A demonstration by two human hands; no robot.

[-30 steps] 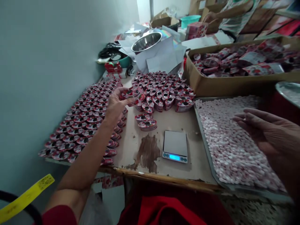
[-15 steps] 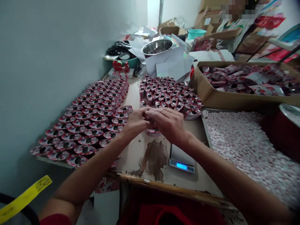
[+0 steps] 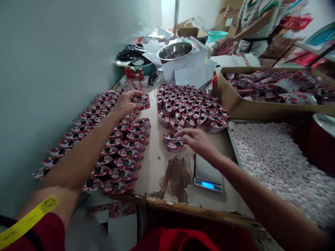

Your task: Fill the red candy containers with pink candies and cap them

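Red-and-white printed oval-topped carton [image 3: 144, 101], left of upper centre, your left hand's grip [image 3: 127, 103] closed around it. Can't tell if your right hand [image 3: 195, 140] is gripping anything. Probably light, crushable card; pinch the sides gently.

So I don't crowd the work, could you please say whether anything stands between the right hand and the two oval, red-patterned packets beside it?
Nothing visible does: the right hand is right beside the two oval packets, though contact is unclear. The flat, silver digital scale lies nearer the wearer, off that line.
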